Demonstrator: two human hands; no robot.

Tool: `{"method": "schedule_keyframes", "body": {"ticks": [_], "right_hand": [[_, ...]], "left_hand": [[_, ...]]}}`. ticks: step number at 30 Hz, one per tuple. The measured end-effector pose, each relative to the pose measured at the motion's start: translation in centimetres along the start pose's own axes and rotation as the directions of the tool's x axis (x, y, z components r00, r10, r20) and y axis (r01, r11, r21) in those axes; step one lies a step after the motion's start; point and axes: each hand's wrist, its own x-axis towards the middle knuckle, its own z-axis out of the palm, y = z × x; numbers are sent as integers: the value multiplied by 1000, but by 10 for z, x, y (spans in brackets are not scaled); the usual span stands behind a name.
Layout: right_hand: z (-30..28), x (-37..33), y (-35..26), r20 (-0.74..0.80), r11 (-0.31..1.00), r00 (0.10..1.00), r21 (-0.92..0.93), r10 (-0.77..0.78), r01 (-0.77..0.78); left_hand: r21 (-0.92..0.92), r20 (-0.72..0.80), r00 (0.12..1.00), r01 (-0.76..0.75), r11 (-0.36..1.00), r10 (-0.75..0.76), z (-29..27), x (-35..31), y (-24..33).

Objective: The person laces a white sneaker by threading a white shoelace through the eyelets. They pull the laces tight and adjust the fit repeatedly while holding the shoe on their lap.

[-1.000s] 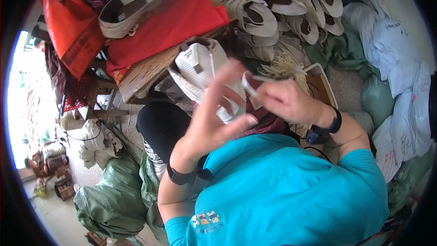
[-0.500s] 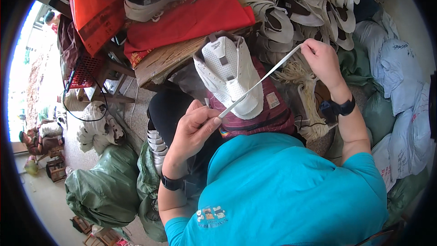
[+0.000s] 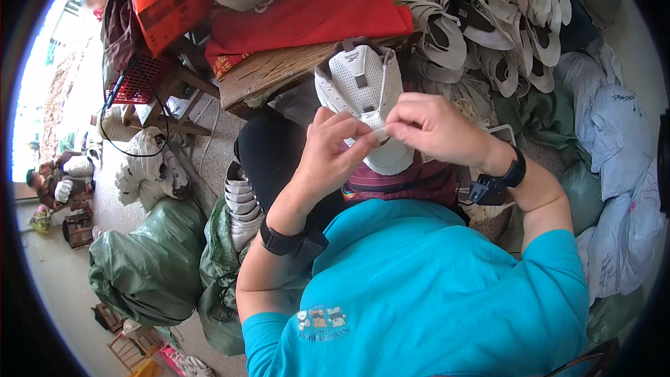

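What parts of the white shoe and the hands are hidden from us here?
- Head view: the lower middle of the white shoe upper is covered by the left hand and right hand.
- The lace end between the fingertips is too small to make out.
- The lap under the shoe is hidden by the hands and turquoise shirt.

Changes, all placed against the shoe (image 3: 363,101). Half a second ago the right hand (image 3: 434,128) was out beyond the shoe's right edge, arm stretched, drawing a white lace taut in a long slanted line across it. Now that hand is back over the shoe's lower right part and the long line is gone; only a short bit of lace (image 3: 380,134) shows between the fingers. The left hand (image 3: 333,150) was below the shoe's lower left, now raised onto its lower middle, fingertips touching the right hand's. A second ago both hands covered the shoe's lower part closer up; shoe top now shows.
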Motion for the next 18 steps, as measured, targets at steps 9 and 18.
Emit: {"method": "schedule_keyframes", "body": {"ticks": [9, 18], "right_hand": [[16, 7, 13, -106, 964, 971, -184, -215, 194], [21, 3, 7, -34, 966, 982, -190, -185, 176]], "left_hand": [[-375, 93, 965, 263, 889, -246, 13, -12, 3], [-200, -83, 991, 85, 976, -103, 19, -6, 0]]}}
